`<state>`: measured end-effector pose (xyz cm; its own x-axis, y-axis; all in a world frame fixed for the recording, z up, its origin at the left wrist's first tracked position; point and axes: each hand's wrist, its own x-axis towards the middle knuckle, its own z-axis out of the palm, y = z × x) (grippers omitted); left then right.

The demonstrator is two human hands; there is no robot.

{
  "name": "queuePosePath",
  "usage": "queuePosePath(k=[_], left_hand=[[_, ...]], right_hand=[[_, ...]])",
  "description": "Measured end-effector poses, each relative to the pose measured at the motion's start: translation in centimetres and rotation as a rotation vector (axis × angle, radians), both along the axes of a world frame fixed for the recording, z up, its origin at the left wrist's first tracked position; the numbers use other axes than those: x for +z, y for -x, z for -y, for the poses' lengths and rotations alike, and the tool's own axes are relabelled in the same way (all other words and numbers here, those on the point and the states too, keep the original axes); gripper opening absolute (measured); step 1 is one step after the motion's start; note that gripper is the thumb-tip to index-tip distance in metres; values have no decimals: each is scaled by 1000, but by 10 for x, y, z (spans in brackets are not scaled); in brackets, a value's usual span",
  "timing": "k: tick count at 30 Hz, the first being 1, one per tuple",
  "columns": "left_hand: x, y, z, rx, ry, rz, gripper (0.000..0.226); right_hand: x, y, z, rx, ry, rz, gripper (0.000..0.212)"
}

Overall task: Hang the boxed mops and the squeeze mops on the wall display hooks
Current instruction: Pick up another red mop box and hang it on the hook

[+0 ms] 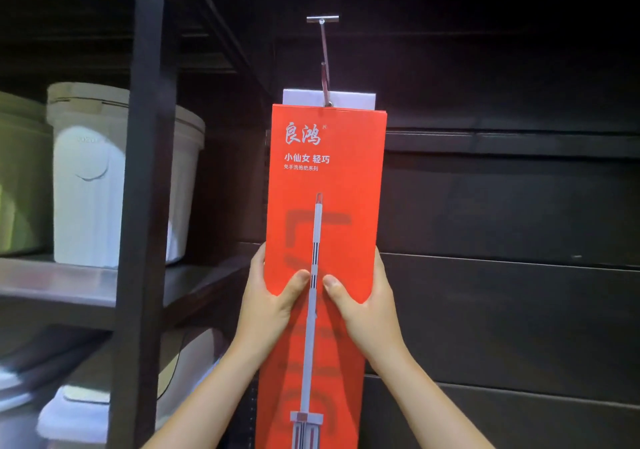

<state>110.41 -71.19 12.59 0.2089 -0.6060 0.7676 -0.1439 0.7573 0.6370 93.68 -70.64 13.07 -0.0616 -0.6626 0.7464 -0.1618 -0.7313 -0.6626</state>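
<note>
1. Dark slatted wall panel (pixel 502 189) fills the scene behind the boxed mop (pixel 325 178), and the light is dim all around it.
2. Left of the box stands a dark shelf unit (pixel 138 171), its upright post close beside the box's left edge.
3. On that shelf, further left of the box, sits a white bucket (pixel 93 178); a pale green container (pixel 20 178) shows beside it, cut off by the frame edge.
4. Up above the box, a metal display hook (pixel 323 50) juts from the wall, and its tip meets the white hang tab (pixel 353 97) at the box's top edge.
5. The red box hangs upright against the wall, a printed mop running down its front.
6. Left hand (pixel 273 306) clamps the box's left edge, thumb pressed on the front face.
7. Right hand (pixel 367 310) clamps the right edge the same way, its thumb just beside the other one.
8. Fingers of both hands are hidden behind the box.
9. The box's bottom runs out of frame, and whether the hook passes fully through the tab is hard to make out.
10. Below the shelf, left of the box, blurred pale items (pixel 65 417) can't be identified.
</note>
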Motion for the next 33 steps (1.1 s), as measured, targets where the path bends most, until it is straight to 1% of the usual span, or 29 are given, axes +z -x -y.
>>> queuePosePath(k=[3, 9, 11, 13, 16, 18, 20, 23, 25, 27, 29, 33], left_hand=[[6, 1, 16, 15, -50, 18, 54], [10, 4, 50, 42, -111, 75, 47], [10, 5, 59, 43, -120, 66, 48], [8, 6, 69, 32, -121, 61, 53], [4, 9, 81, 29, -133, 52, 70], [-2, 11, 88, 43, -140, 50, 75], [-5, 12, 93, 70, -141, 63, 72], [-6, 10, 95, 99, -143, 84, 57], [-6, 7, 95, 120, -147, 77, 52], [-8, 5, 93, 136, -146, 60, 54], [-12, 5, 92, 146, -161, 46, 61], [-15, 9, 86, 131, -204, 15, 71]], right_hand=[[4, -1, 20, -4, -13, 3, 74], [9, 2, 59, -24, -61, 5, 82], [9, 1, 70, -26, -60, -3, 78], [8, 1, 79, -20, -63, -5, 79], [4, 5, 89, -6, -76, -16, 81], [0, 9, 93, 22, -94, -20, 82], [-2, 12, 97, 32, -117, -24, 85], [-6, 12, 99, 34, -127, -30, 87], [-9, 8, 97, 24, -147, -41, 90], [-12, 4, 93, 17, -157, -47, 92], [-16, 0, 88, 9, -172, -49, 92], [-18, -4, 78, -63, -183, -68, 89]])
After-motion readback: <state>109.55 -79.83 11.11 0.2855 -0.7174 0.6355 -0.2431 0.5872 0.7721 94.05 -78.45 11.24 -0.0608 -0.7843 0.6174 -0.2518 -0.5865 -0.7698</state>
